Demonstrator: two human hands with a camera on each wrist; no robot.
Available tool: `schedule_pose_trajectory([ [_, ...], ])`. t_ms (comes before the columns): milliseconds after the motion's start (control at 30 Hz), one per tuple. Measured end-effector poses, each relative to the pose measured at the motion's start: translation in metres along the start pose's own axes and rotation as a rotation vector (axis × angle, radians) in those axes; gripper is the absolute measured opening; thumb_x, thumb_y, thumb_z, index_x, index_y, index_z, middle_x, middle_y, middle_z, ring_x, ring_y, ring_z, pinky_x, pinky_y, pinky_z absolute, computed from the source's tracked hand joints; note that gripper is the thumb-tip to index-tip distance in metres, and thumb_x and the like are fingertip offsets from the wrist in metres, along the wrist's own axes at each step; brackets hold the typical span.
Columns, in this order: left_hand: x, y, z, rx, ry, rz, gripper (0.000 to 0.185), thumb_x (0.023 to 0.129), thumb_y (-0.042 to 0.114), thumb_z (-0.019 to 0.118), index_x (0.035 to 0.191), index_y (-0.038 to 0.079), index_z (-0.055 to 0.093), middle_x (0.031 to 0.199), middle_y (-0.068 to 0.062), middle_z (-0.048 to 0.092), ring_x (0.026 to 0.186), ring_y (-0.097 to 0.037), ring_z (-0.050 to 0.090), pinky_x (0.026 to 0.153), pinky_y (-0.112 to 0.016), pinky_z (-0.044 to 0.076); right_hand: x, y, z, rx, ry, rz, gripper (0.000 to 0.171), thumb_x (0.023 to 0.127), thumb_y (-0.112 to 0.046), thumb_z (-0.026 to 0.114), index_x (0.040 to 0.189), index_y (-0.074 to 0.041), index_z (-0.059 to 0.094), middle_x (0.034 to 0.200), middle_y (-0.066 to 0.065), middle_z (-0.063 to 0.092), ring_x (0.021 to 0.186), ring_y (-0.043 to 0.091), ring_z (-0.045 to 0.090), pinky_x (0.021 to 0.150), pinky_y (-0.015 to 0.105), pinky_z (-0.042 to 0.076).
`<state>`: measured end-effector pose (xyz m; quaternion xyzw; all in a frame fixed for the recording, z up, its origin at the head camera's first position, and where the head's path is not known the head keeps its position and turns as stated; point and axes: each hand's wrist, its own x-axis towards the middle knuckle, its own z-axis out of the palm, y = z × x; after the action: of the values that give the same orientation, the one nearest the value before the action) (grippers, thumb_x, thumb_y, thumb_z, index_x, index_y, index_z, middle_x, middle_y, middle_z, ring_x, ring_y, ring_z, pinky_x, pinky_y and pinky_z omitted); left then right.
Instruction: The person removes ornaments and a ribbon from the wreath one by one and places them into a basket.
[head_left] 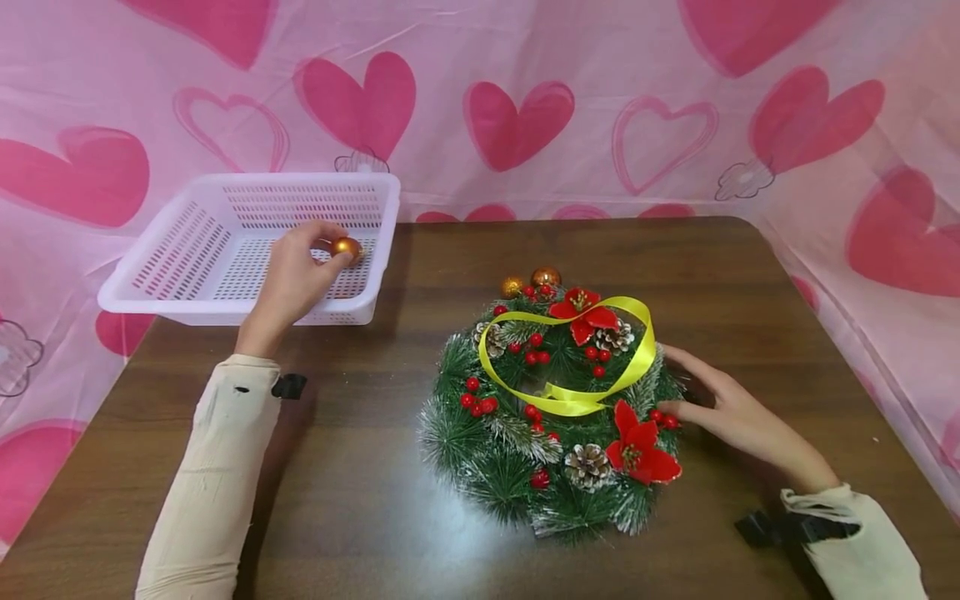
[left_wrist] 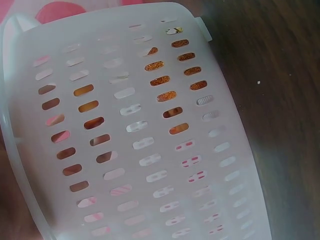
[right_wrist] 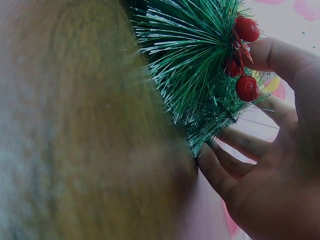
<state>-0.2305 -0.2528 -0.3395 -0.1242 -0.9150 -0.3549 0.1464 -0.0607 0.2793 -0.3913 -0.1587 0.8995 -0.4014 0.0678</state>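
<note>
In the head view, my left hand [head_left: 296, 271] is over the white plastic basket [head_left: 258, 318], pinching a shiny gold Christmas ball [head_left: 346, 248] between thumb and fingers. The left wrist view is filled by the basket's slotted wall [left_wrist: 150, 150]; orange glitter and parts of the hand show through its slots. At the right side of a green Christmas wreath [head_left: 502, 487], my right hand [head_left: 738, 421] holds the edge. Its thumb lies by the red berries [right_wrist: 247, 88] and its other fingers reach round the rim. A yellow ribbon [head_left: 641, 367] lies looped on top of the wreath.
Two gold balls, one glittery [head_left: 512, 287] and one shiny [head_left: 546, 277], sit at the wreath's back edge. Red flowers [head_left: 643, 450] and pinecones [head_left: 588, 467] decorate it. Everything stands on a brown wooden table [head_left: 360, 500], with a pink heart-patterned cloth [head_left: 585, 50] behind.
</note>
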Motion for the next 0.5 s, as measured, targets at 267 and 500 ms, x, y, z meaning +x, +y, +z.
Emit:
schedule_pose_trajectory([
  [267, 0.0006, 0.001, -0.0003, 0.017, -0.045, -0.011, 0.026, 0.093, 0.012, 0.067, 0.115, 0.0, 0.065, 0.114, -0.019, 0.067, 0.104, -0.033, 0.06, 0.081, -0.045, 0.05, -0.0005, -0.0021, -0.0014, -0.009, 0.003, 0.004, 0.068, 0.095, -0.015, 0.067, 0.154, -0.027, 0.035, 0.144, -0.019, 0.044, 0.125, -0.011, 0.04, 0.095, 0.009, 0.034],
  [500, -0.0007, 0.001, 0.0003, 0.008, -0.054, -0.006, 0.024, 0.095, 0.016, 0.065, 0.113, -0.001, 0.065, 0.112, -0.019, 0.067, 0.103, -0.034, 0.062, 0.083, -0.049, 0.052, -0.0012, 0.0022, 0.0009, 0.028, -0.003, -0.011, 0.068, 0.095, -0.013, 0.066, 0.155, -0.024, 0.035, 0.143, -0.02, 0.044, 0.124, -0.011, 0.042, 0.095, 0.009, 0.036],
])
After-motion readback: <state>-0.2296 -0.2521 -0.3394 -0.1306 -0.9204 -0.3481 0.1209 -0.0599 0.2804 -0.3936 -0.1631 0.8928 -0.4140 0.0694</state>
